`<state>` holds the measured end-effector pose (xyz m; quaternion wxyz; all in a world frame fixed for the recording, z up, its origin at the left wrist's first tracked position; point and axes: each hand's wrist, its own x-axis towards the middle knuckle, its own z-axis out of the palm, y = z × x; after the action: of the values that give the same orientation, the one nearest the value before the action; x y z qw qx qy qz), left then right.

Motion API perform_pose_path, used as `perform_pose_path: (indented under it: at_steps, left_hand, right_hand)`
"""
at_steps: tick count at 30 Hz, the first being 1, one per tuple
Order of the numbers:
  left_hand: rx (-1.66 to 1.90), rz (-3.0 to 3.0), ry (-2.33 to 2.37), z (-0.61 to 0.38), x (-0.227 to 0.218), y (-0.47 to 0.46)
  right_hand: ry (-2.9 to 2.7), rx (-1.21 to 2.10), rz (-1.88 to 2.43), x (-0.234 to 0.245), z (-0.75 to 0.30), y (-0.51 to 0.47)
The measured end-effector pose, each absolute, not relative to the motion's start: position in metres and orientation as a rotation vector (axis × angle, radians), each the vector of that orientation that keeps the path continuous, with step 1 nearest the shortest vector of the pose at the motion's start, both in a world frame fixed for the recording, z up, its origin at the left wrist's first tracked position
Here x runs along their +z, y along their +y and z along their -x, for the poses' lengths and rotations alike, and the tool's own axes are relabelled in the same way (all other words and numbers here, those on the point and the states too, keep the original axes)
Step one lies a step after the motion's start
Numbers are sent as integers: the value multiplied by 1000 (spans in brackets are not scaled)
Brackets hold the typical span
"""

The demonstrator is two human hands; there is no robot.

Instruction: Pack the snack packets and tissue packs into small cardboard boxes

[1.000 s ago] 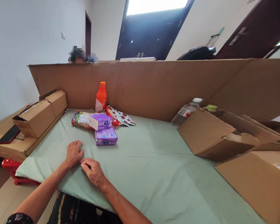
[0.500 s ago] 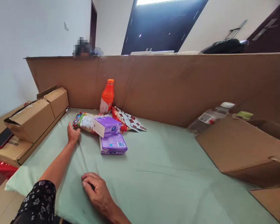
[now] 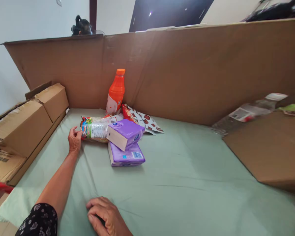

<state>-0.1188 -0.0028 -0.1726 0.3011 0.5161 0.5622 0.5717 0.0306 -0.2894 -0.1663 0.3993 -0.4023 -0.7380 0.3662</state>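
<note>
My left hand (image 3: 74, 139) is at the near-left end of a clear food packet (image 3: 95, 127) with a colourful end and a printed label, its fingertips and thumb closed at the packet's edge. Part of the packet is hidden behind a purple tissue pack (image 3: 127, 129), which leans on a second purple tissue pack (image 3: 127, 155). My right hand (image 3: 107, 214) rests on the green cloth (image 3: 177, 170), its fingers loosely curled with nothing seen in them. An orange bottle (image 3: 116, 91) stands upright behind the packet. Beside it lies a red and white bag (image 3: 147, 121) with brown squares.
A cardboard wall (image 3: 186, 68) runs along the back. Cardboard boxes (image 3: 27, 118) line the left edge. At the right, a clear plastic bottle (image 3: 248, 114) leans behind a cardboard box (image 3: 267, 147). Part of a person's head (image 3: 81, 26) shows beyond the wall.
The view has shifted down and closer. My left hand's fingers have drawn in at the packet's end, and more of the packet shows. My right hand stays curled on the cloth.
</note>
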Motion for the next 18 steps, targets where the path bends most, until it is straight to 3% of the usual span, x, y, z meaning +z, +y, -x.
perform_pose_path:
  at_steps: [12,18]
  left_hand:
    - [1403,-1273,1379,115,-152,-5]
    - [1479,-1261,1416,106,-118,-15]
  right_hand:
    - [-1805,954,1025,-160,-27,-285]
    - [-1913,820,1039,-165,-21,-275]
